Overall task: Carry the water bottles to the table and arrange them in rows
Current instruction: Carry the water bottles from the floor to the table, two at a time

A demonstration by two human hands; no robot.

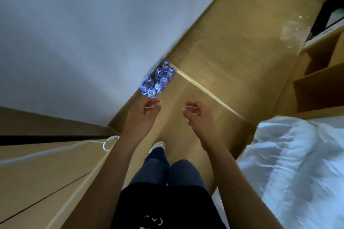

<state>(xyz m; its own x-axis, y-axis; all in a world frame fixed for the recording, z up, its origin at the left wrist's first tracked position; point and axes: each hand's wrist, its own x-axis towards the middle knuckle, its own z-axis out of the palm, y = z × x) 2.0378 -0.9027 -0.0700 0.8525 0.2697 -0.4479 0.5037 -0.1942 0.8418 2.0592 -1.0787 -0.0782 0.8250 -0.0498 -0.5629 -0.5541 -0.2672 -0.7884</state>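
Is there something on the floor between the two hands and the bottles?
Nothing visible. Bare floor lies between the left hand, the right hand and the bottles by the wall.

Person w/ bare forearms, no sleeves showing, left hand [151, 107] & right hand [195, 111] w/o gloves or rings, wearing a black top [167, 208] w/ small white print near the hem, dark blue jeans [167, 169] & a white shoe [157, 146].
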